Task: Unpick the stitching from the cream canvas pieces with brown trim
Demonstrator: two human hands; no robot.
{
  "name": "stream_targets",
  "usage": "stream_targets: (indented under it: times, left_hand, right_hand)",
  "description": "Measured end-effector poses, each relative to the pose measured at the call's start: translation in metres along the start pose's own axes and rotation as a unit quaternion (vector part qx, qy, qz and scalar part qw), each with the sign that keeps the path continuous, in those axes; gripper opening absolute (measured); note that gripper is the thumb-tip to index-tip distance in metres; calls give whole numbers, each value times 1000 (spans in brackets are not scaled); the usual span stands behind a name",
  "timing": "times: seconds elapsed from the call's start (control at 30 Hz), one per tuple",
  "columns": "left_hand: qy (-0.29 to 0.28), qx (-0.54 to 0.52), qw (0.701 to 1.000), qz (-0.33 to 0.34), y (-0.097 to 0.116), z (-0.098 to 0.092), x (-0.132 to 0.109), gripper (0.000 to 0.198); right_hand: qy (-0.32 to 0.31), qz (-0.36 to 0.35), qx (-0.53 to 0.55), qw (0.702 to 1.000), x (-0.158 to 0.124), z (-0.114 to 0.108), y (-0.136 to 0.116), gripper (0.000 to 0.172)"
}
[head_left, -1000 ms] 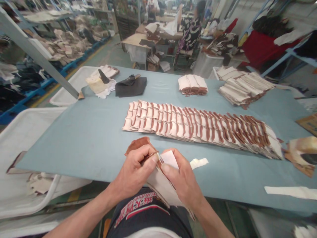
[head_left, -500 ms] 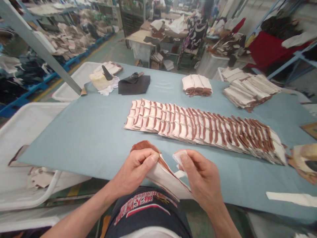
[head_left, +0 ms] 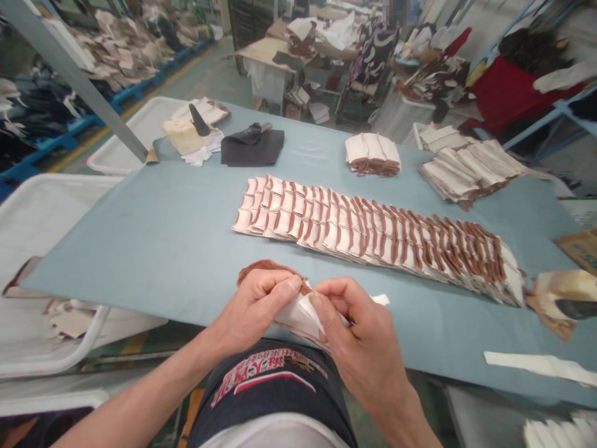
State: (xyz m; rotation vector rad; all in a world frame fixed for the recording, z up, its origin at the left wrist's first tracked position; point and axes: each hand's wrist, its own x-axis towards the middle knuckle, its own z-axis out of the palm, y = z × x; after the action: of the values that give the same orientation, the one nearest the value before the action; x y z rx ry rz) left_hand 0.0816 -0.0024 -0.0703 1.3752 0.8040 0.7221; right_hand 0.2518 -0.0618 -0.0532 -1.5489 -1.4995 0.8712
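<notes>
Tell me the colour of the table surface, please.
The table surface is pale blue-grey, seen in the head view.

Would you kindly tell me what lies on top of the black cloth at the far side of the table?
A crumpled dark piece rests on the black cloth, with a light handle-like end poking out. What it covers cannot be seen.
</notes>
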Motion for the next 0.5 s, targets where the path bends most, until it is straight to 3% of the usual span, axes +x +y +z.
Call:
stream_targets:
  times: [0.33,0.5]
  left_hand:
    - [0,1,1000,-8,0,0,-7,45]
    - [19,21,1000,-12,-2,1,-7,45]
  right_hand:
    - [6,5,-30,1000,1,11,5,17]
    - [58,-32,-89,994,-2,20,11,19]
